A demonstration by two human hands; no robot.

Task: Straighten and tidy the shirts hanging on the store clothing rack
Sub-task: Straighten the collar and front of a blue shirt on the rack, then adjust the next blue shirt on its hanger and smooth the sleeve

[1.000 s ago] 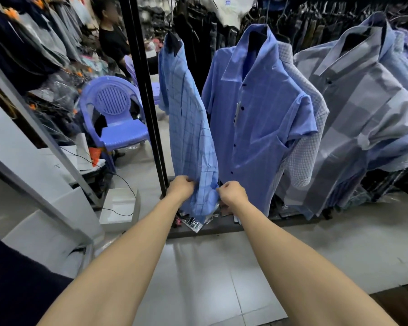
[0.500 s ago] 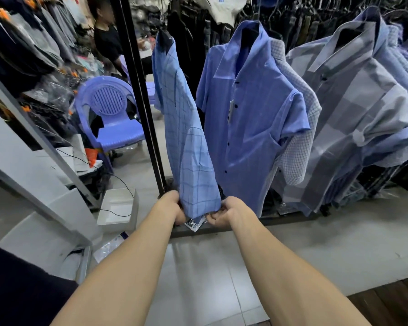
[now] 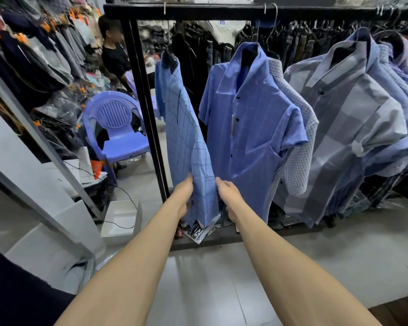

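Observation:
A light blue checked shirt (image 3: 186,128) hangs side-on from the black rack bar (image 3: 222,11), nearest the black upright post (image 3: 149,128). My left hand (image 3: 184,196) grips the shirt's lower left edge and my right hand (image 3: 229,198) grips its lower right edge, both near the hem. To its right hangs a plain blue short-sleeved shirt (image 3: 252,128) facing me, then a small-check white shirt (image 3: 297,147), then a grey and blue block-pattern shirt (image 3: 353,128) with more shirts behind it.
A purple plastic chair (image 3: 116,135) stands left of the post. A person in black (image 3: 113,55) stands behind it. A white box (image 3: 123,217) with a cable lies on the floor. Grey shelving (image 3: 33,165) runs along the left. Dark trousers hang behind the rack.
My hands first slid down to the hem, then came back up a little along the shirt's two edges. The view has tilted up and the rack bar now shows.

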